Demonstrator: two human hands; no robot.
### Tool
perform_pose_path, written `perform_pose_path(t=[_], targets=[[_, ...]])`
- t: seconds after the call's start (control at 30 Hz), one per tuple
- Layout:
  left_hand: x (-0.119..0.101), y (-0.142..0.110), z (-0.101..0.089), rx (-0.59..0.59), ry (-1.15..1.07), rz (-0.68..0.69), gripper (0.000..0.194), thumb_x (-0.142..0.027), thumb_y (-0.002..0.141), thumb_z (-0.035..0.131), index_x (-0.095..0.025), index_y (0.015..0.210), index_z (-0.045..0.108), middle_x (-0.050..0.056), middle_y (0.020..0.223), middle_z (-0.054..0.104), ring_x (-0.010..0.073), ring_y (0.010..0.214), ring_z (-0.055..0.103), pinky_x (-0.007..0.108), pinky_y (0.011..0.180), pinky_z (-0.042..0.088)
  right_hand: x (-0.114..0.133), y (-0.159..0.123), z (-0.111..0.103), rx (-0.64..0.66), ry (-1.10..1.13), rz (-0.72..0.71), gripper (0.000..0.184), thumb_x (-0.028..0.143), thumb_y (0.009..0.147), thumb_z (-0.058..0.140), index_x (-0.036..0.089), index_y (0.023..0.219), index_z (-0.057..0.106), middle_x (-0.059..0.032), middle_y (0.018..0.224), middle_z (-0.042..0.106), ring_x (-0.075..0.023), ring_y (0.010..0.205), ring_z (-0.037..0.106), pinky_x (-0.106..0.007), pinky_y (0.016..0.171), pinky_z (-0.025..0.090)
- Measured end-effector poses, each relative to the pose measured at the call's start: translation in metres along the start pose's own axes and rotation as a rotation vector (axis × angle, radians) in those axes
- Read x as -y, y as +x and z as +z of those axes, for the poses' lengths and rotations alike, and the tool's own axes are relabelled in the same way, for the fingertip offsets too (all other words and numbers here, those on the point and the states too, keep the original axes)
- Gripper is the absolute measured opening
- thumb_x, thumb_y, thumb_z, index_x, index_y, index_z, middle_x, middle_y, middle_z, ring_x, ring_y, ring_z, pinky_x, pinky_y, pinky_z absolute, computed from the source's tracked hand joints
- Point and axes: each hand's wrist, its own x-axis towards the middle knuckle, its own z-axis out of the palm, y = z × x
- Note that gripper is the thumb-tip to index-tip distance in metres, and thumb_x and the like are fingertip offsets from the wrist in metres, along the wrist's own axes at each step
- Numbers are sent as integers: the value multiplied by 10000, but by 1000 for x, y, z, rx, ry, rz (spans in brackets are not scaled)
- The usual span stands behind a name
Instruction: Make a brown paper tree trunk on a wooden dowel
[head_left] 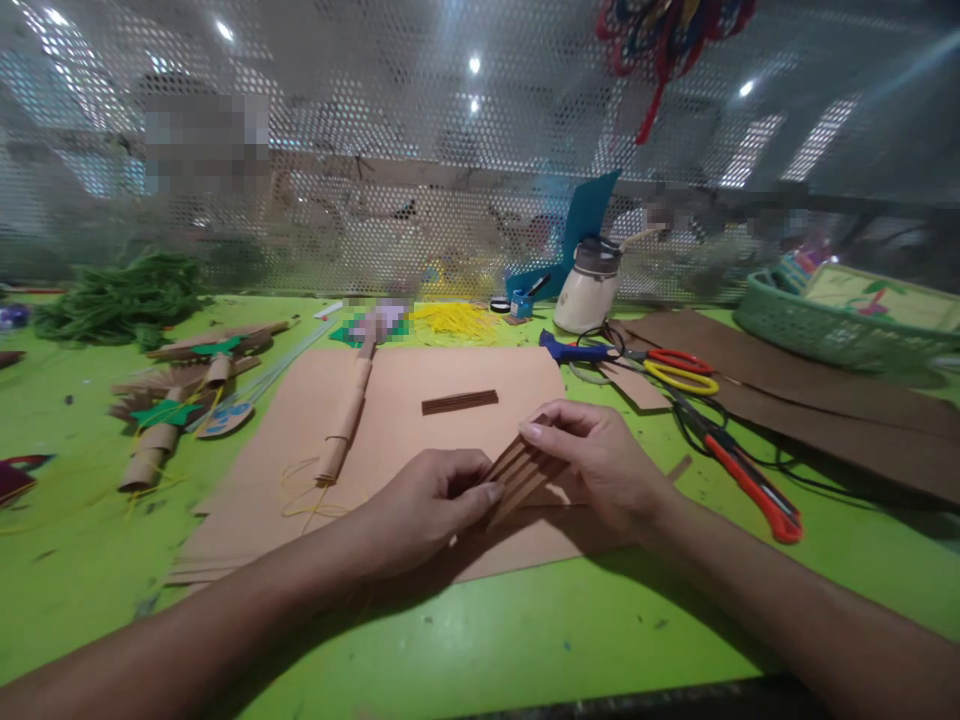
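Note:
Both of my hands grip a small piece of brown pleated paper [523,478], folded in narrow accordion strips and tilted over the tan paper sheets. My left hand [442,500] pinches its lower left end between thumb and fingers. At the upper right end, my right hand [592,455] pinches it with the thumb on top. Just beyond lies a second brown folded strip [459,402], flat on the stacked tan paper [405,375]. To the left of it rests a rolled paper tube [346,420] with thin yellow string at its lower end.
A box cutter [750,480], scissors [679,370] and a blue-handled glue gun [577,350] lie to the right, near brown paper [750,390] and a green basket [832,325]. A white jar [590,290] stands behind. Paper figures [161,435] and green strands [120,295] are at left.

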Motion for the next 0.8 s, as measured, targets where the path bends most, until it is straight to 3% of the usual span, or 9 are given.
perform_pose_path(t=[0.17, 0.3, 0.4, 0.5, 0.57, 0.7, 0.8], targets=[[2, 3, 1, -39, -158, 5, 287, -419, 795, 666, -133, 782, 689, 36, 669, 606, 138, 608, 502, 234, 539, 376, 0, 3, 4, -51, -114, -59, 250, 405, 693, 780, 172, 689, 689, 6, 652, 623, -130, 622, 526, -267, 603, 430], [2, 6, -2, -110, -228, 6, 304, -441, 770, 697, -137, 765, 707, 41, 648, 622, 156, 621, 542, 255, 556, 406, -3, 2, 6, 4, 2, -41, 266, 402, 693, 795, 179, 808, 707, -9, 754, 660, -134, 683, 563, -271, 661, 458], [1, 7, -5, -188, -275, 39, 291, -426, 754, 723, -136, 766, 709, 53, 681, 646, 174, 668, 582, 278, 607, 447, -6, -1, 8, 143, 103, 80, 317, 372, 673, 824, 169, 887, 709, -30, 814, 678, -135, 705, 579, -286, 689, 478], [1, 7, -7, -210, -329, 51, 305, -426, 758, 722, -126, 810, 709, 75, 730, 671, 193, 700, 615, 296, 634, 474, -7, -6, 11, 225, 169, 256, 292, 334, 624, 861, 152, 780, 694, -12, 694, 644, -130, 644, 564, -309, 657, 489], [0, 8, -7, -216, -357, 53, 319, -429, 755, 725, -120, 835, 710, 80, 737, 677, 204, 709, 628, 304, 640, 485, -8, -7, 11, 217, 205, 299, 280, 350, 638, 855, 158, 722, 670, 5, 645, 614, -123, 612, 553, -316, 637, 488], [1, 9, -8, -230, -390, 41, 293, -408, 750, 737, -122, 813, 709, 70, 725, 676, 214, 741, 639, 313, 676, 502, -9, -7, 11, 187, 206, 259, 263, 389, 703, 814, 192, 824, 689, 10, 739, 631, -100, 623, 550, -288, 638, 460], [3, 8, -8, -192, -408, 38, 301, -410, 771, 719, -114, 824, 711, 89, 760, 694, 218, 761, 647, 324, 710, 511, -8, -5, 11, 171, 148, 173, 260, 388, 707, 809, 170, 802, 706, 4, 689, 622, -101, 618, 531, -268, 623, 430]])
